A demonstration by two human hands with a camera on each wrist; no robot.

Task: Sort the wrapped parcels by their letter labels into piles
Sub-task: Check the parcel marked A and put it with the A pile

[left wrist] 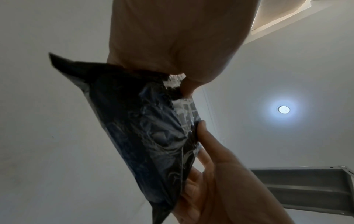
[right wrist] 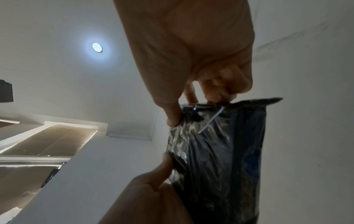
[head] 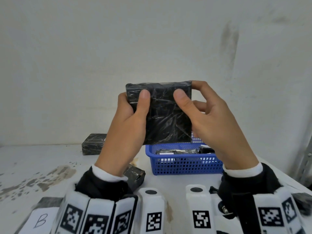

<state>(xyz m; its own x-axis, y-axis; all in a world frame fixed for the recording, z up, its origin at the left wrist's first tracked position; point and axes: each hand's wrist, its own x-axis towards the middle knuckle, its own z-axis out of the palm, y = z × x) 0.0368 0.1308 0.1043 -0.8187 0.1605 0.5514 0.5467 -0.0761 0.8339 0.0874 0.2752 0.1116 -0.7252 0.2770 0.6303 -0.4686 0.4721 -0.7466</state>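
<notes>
Both hands hold one black, plastic-wrapped parcel point(head: 162, 115) upright in front of the wall, above the table. My left hand point(head: 135, 98) grips its left edge, thumb on the near face and fingers behind. My right hand point(head: 189, 92) pinches the upper right corner between thumb and forefinger. The near face shows no letter label. In the left wrist view the parcel point(left wrist: 145, 136) hangs below my left hand point(left wrist: 172, 45). The right wrist view shows my right hand point(right wrist: 191, 60) pinching the parcel's point(right wrist: 220, 159) top edge.
A blue mesh basket point(head: 185, 164) with several wrapped parcels stands just beyond my right wrist. One parcel point(head: 92, 146) lies by the wall at the back left, another point(head: 136, 174) under my left wrist. A parcel labelled B point(head: 42, 218) lies at the front left.
</notes>
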